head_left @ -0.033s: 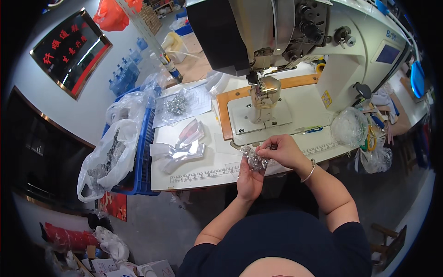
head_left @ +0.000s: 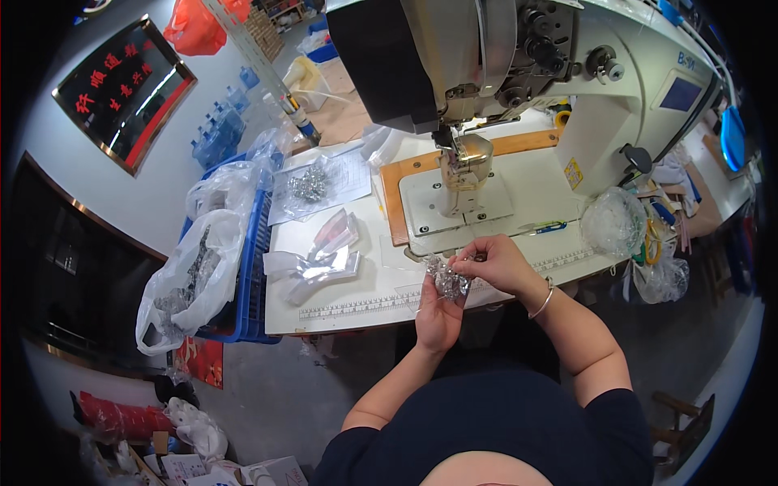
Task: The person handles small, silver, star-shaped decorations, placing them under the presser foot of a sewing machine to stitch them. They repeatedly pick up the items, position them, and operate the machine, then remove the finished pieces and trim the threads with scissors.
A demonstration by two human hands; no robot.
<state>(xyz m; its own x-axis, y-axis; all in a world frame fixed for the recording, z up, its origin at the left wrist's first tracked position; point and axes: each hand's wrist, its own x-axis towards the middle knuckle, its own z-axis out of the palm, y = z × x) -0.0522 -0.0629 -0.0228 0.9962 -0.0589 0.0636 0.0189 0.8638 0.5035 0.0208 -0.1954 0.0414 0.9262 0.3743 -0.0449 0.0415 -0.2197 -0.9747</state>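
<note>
Over the near edge of the sewing table, my left hand (head_left: 439, 322) holds up a small clear plastic bag of shiny silvery pieces (head_left: 450, 283), fingers wrapped round its lower part. My right hand (head_left: 501, 266), with a bangle at the wrist, pinches at the bag's upper right side; whether its fingertips grip the plastic or a piece inside is hard to make out. Just beyond both hands stands the sewing machine (head_left: 468, 174) with its post. A printed ruler strip (head_left: 365, 306) runs along the table edge, left of the bag.
Clear plastic strips (head_left: 320, 263) lie on the table at left. Behind them a pile of silvery pieces (head_left: 308, 184) rests on paper. A blue crate (head_left: 258, 275) with plastic bags stands at the table's left side. Scissors (head_left: 651, 243) and a bundle of clear plastic (head_left: 613, 223) are at right.
The bag's silvery contents have shifted slightly between my fingers. Both hands are otherwise nearly where they were.
</note>
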